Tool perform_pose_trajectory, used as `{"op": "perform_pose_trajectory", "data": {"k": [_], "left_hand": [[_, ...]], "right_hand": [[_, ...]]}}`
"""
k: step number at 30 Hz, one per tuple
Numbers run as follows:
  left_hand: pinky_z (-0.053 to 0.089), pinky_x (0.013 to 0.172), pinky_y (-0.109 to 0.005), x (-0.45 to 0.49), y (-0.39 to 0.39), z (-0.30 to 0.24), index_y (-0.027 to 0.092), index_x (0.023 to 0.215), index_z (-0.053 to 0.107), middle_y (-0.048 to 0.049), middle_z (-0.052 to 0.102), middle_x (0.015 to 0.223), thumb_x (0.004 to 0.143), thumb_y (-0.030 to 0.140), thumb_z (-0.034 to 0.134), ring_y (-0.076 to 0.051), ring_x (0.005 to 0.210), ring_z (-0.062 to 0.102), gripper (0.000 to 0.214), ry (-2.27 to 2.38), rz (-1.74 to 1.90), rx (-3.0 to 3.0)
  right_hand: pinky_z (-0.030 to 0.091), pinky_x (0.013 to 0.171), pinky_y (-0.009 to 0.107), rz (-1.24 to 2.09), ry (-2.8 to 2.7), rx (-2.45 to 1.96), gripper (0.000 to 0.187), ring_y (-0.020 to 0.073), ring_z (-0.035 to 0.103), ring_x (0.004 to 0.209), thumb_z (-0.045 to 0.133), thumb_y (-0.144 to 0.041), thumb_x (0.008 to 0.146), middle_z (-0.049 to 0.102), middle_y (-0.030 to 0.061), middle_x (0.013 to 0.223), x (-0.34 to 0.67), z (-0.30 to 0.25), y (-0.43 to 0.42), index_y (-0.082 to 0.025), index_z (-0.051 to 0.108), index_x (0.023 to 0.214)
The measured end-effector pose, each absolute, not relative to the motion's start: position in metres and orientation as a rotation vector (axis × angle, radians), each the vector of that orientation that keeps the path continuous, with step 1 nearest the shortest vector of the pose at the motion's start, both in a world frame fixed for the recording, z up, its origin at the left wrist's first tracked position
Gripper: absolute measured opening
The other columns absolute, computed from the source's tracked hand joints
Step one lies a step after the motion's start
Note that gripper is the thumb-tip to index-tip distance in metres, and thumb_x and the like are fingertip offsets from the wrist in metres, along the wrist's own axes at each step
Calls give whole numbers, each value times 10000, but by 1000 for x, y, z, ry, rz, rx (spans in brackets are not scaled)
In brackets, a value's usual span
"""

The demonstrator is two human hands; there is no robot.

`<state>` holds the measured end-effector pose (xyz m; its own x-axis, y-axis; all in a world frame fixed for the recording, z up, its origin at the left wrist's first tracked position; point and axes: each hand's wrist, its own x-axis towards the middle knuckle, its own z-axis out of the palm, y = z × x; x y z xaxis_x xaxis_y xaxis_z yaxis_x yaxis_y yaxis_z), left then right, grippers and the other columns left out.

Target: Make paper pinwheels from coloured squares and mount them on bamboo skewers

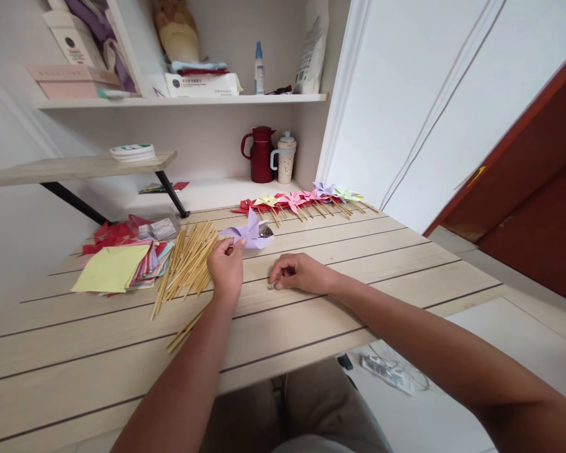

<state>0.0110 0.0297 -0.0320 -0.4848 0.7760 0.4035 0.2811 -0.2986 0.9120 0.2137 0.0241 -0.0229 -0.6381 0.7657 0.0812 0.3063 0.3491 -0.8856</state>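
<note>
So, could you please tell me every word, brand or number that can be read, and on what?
None reads clearly; print too small or blurred on:
White flat pack
White bottle with round black emblem
Blue-capped white spray bottle
Tall white bag
Pale pink box

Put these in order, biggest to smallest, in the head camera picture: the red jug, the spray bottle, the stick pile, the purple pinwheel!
1. Stick pile
2. Red jug and purple pinwheel: too alike to rank; the pinwheel is nearer the camera
3. Spray bottle
</note>
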Motion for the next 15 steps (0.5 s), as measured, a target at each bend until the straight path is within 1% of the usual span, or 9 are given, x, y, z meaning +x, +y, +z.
{"op": "perform_pose_trajectory", "data": {"k": [4,9,15], "left_hand": [[388,621,-264,11,29,-31,192,726,710,20,549,669,783,378,708,-148,663,475,194,1586,1834,1340],[385,612,-262,11,28,-30,191,712,696,20,539,672,788,369,706,-144,657,462,194,1573,1833,1347],[394,617,-262,11,28,-30,193,717,706,9,558,684,785,380,713,-152,673,471,199,1593,1830,1348]], "right_hand": [[395,636,243,1206,-2121,-1007,141,126,543,693,835,-229,707,689,8,810,210,-25,20,-185,773,826],[390,634,244,1101,-2126,-1095,123,128,558,698,839,-228,709,702,-1,815,205,-25,16,-204,777,812],[405,646,246,1017,-2121,-1174,88,123,567,693,824,-206,729,703,-5,806,198,-26,12,-193,759,787]]}}
